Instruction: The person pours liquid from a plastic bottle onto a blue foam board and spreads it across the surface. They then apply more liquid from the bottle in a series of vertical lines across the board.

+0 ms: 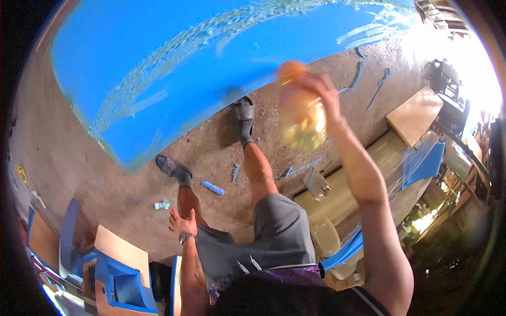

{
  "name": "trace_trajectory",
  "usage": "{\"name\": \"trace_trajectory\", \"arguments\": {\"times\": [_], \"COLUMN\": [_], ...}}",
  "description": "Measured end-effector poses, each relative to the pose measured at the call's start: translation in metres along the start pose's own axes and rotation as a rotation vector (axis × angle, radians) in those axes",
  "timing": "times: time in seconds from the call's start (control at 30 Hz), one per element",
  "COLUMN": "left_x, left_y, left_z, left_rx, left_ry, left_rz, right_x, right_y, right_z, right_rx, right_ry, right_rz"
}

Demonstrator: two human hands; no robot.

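Note:
My right hand [322,94] is wrapped round a see-through yellowish bottle [304,126] with an orange top, held up in front of me and smeared by motion. Beyond the bottle lies a large bright blue panel [179,113], crossed by a rough, textured streak and some paler marks. My left hand [182,224] hangs beside my left knee with its fingers spread, holding nothing, and has a watch at the wrist. What is inside the bottle is too blurred to make out.
My slippered feet [243,109] stand at the panel's near edge on a dirty floor [126,184]. Blue strips [213,187] and scraps lie about. A plastic-wrapped piece [379,163] is at the right, and a blue-and-wood box [124,274] at the lower left.

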State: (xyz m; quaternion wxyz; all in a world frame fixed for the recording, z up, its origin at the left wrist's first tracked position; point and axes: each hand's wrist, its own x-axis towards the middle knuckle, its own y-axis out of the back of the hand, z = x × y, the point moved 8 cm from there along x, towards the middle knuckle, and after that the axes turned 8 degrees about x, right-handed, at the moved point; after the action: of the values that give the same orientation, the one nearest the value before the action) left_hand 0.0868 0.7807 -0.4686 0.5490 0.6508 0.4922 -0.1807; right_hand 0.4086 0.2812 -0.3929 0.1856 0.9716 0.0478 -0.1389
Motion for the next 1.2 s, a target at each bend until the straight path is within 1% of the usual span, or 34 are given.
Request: {"name": "trace_trajectory", "arguments": {"times": [0.07, 0.1, 0.13, 0.17, 0.27, 0.3, 0.33, 0.37, 0.4, 0.43, 0.47, 0.5, 0.53, 0.57, 0.63, 0.67, 0.7, 0.73, 0.77, 0.8, 0.83, 0.87, 0.9, 0.93, 0.97, 1.0, 1.03, 1.07, 1.1, 1.13, 1.17, 1.2], "left_x": [-0.006, -0.009, -0.011, -0.014, -0.023, -0.027, -0.029, -0.030, -0.032, -0.035, -0.037, -0.037, -0.037, -0.039, -0.042, -0.044, -0.044, -0.044, -0.045, -0.047, -0.049, -0.052, -0.054, -0.055, -0.057, -0.057, -0.056, -0.054, -0.052, -0.049, -0.048, -0.047], "left_y": [0.001, 0.005, 0.004, 0.003, 0.007, 0.010, 0.013, 0.015, 0.015, 0.014, 0.013, 0.013, 0.014, 0.019, 0.032, 0.043, 0.055, 0.068, 0.088, 0.104, 0.118, 0.126, 0.121, 0.120, 0.117, 0.115, 0.109, 0.105, 0.102, 0.099, 0.102, 0.100], "left_z": [0.015, 0.026, 0.034, 0.039, 0.053, 0.059, 0.063, 0.069, 0.074, 0.077, 0.078, 0.081, 0.087, 0.093, 0.115, 0.130, 0.143, 0.156, 0.168, 0.177, 0.185, 0.190, 0.194, 0.200, 0.208, 0.214, 0.217, 0.216, 0.213, 0.212, 0.208, 0.203], "left_rx": [0.038, 0.025, 0.013, 0.006, -0.013, -0.014, -0.017, 0.002, 0.020, 0.038, 0.031, 0.021, 0.011, 0.008, -0.008, -0.009, -0.008, -0.008, -0.075, -0.169, -0.266, -0.366, -0.385, -0.374, -0.360, -0.350, -0.308, -0.266, -0.228, -0.191, -0.229, -0.275], "left_ry": [-0.012, -0.014, -0.029, -0.040, -0.054, -0.054, -0.056, -0.044, -0.032, -0.019, -0.031, -0.046, -0.063, -0.069, -0.093, -0.156, -0.216, -0.273, -0.323, -0.350, -0.373, -0.394, -0.423, -0.414, -0.408, -0.404, -0.399, -0.380, -0.358, -0.335, -0.303, -0.301], "left_rz": [-0.002, -0.013, 0.010, 0.030, 0.043, 0.032, 0.026, 0.018, 0.008, -0.005, 0.015, 0.038, 0.059, 0.050, 0.030, 0.066, 0.102, 0.140, 0.195, 0.201, 0.206, 0.216, 0.232, 0.224, 0.212, 0.202, 0.208, 0.210, 0.215, 0.218, 0.157, 0.153], "right_x": [-0.007, -0.013, -0.014, -0.014, -0.010, 0.002, -0.002, 0.008, 0.013, 0.018, 0.016, 0.014, 0.014, 0.004, 0.008, 0.002, 0.002, 0.001, 0.004, 0.010, 0.021, 0.029, 0.035, 0.037, 0.048, 0.051, 0.054, 0.051, 0.046, 0.046, 0.044, 0.035], "right_y": [-0.037, -0.065, -0.086, -0.095, -0.043, -0.003, 0.039, 0.085, 0.131, 0.154, 0.172, 0.180, 0.167, 0.152, 0.095, 0.064, 0.046, 0.033, 0.043, 0.060, 0.086, 0.123, 0.162, 0.200, 0.238, 0.252, 0.262, 0.272, 0.268, 0.253, 0.228, 0.202], "right_z": [0.009, -0.003, -0.034, -0.034, -0.009, 0.015, 0.044, 0.049, 0.051, 0.033, 0.030, 0.056, 0.069, 0.080, 0.035, 0.013, -0.007, 0.002, 0.005, 0.012, 0.033, 0.054, 0.072, 0.091, 0.095, 0.083, 0.061, 0.047, 0.044, 0.040, 0.053, 0.065], "right_rx": [-0.060, -0.078, -0.292, -0.344, -0.239, -0.003, 0.228, 0.063, -0.142, -0.467, -0.539, -0.317, 0.161, 0.608, 0.048, -0.157, -0.274, -0.305, -0.356, -0.405, -0.335, -0.098, -0.163, 0.249, -0.084, -0.306, -0.543, -0.671, -0.610, -0.525, -0.080, 0.343], "right_ry": [-0.032, 0.140, 0.476, 0.550, 0.387, -0.075, -0.530, -0.246, 0.020, 0.288, 0.285, 0.110, -0.174, -0.474, 0.065, 0.363, 0.555, 0.479, 0.540, 0.602, 0.367, 0.058, -0.063, -0.530, -0.192, 0.013, 0.213, 0.278, 0.310, 0.276, -0.014, -0.309], "right_rz": [-0.148, -0.292, -0.333, -0.315, -0.416, -0.309, -0.186, -0.127, -0.021, 0.118, 0.236, 0.263, 0.197, 0.267, -0.142, -0.289, -0.302, -0.400, -0.388, -0.380, -0.386, -0.354, -0.205, 0.044, 0.047, 0.054, 0.108, 0.170, 0.182, 0.130, 0.053, 0.106]}}
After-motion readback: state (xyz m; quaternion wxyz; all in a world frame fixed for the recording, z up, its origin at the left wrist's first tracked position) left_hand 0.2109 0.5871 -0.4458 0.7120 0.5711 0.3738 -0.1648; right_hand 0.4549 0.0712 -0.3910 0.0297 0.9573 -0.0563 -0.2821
